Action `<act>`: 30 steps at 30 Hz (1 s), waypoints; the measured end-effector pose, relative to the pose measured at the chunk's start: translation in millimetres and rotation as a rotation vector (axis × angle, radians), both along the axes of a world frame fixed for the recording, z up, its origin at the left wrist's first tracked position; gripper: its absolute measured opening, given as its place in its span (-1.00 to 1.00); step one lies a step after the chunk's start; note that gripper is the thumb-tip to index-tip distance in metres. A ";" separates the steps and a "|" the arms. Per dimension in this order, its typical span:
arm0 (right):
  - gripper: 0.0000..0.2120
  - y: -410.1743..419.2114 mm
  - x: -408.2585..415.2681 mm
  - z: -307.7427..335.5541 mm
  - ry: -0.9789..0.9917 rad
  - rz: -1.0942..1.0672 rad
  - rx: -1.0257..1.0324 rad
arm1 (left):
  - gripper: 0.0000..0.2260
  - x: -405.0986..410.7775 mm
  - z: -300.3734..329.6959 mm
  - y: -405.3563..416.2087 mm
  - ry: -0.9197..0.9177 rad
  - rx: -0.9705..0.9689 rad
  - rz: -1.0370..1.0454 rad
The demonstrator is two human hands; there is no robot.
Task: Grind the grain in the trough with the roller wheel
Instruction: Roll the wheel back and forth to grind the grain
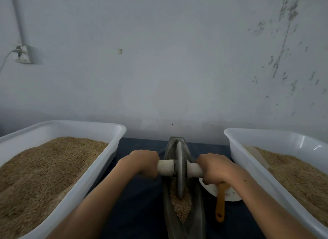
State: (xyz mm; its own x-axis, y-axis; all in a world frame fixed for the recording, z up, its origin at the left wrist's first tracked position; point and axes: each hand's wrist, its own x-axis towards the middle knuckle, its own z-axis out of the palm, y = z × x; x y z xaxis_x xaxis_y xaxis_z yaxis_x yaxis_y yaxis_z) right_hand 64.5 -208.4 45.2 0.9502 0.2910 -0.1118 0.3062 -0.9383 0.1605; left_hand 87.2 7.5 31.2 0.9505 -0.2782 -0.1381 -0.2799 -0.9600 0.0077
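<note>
A dark boat-shaped trough (196,219) lies lengthwise on the blue cloth in the middle. Brown grain (182,206) fills its groove near me. A grey metal roller wheel (180,169) stands upright in the groove, its lower edge in the grain. A white handle bar runs through the wheel's hub. My left hand (142,163) grips the left handle end (166,167). My right hand (215,167) grips the right handle end (194,170).
A white tub (74,127) full of grain stands at the left. Another white tub (266,137) with grain stands at the right. Between the trough and the right tub sits a white bowl (230,194) with an orange-handled tool (220,203). A wall rises close behind.
</note>
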 end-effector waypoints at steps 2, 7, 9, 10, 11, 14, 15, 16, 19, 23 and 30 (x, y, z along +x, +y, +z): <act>-0.70 0.7 2.6 -2.3 -0.056 -0.005 0.013 | -0.65 -0.1 -1.2 -0.7 -0.072 0.005 0.000; -0.79 3.4 7.8 -14.0 -0.300 -0.033 0.114 | -0.74 2.3 -10.9 -5.1 -0.437 0.012 0.012; -0.80 4.2 7.6 -16.2 -0.331 -0.044 0.152 | -0.78 2.6 -13.4 -6.5 -0.528 -0.024 0.016; -0.80 4.6 6.9 -17.0 -0.339 -0.048 0.154 | -0.79 2.1 -14.0 -6.8 -0.545 -0.038 0.018; -0.79 5.1 5.8 -16.9 -0.341 -0.049 0.149 | -0.79 1.4 -14.6 -6.3 -0.548 -0.042 0.020; -0.78 5.4 2.8 -13.0 -0.305 -0.042 0.096 | -0.78 0.7 -13.2 -4.6 -0.502 -0.013 0.010; -0.76 4.9 2.6 -10.5 -0.276 -0.040 0.068 | -0.78 0.6 -11.6 -4.4 -0.462 0.004 0.003; -0.74 4.3 2.0 -7.7 -0.234 -0.039 0.038 | -0.76 0.2 -9.5 -4.2 -0.406 0.015 -0.005; -0.70 2.1 -1.7 0.7 -0.043 -0.025 -0.003 | -0.68 -1.4 -2.6 -1.7 -0.170 0.019 -0.021; -0.67 1.1 -3.8 5.0 0.080 -0.025 0.007 | -0.64 -4.0 0.3 -1.1 -0.030 0.012 -0.002; -0.79 5.6 2.1 -12.0 -0.294 -0.050 0.101 | -0.78 0.8 -11.1 -4.2 -0.432 0.002 0.002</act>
